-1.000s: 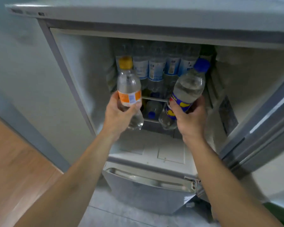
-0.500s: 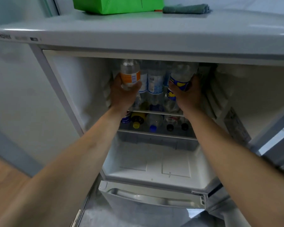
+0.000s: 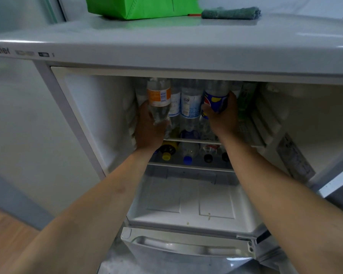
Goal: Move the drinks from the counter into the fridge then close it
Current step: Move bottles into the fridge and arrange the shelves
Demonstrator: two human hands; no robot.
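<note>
Clear plastic bottle (image 3: 158, 99) | L hand (image 3: 150, 129) grips | blue-label bottle (image 3: 216, 97), prob. plastic | R hand (image 3: 223, 117)

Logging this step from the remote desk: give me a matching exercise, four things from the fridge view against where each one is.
Things:
1. orange-label bottle
2. blue-label bottle
3. green bag
4. yellow-capped bottle

Places:
a. on top of the fridge
b. lying on the lower shelf
c. in the right hand
d. in the left hand

Pairs: 1-d, 2-c, 3-a, 4-b
</note>
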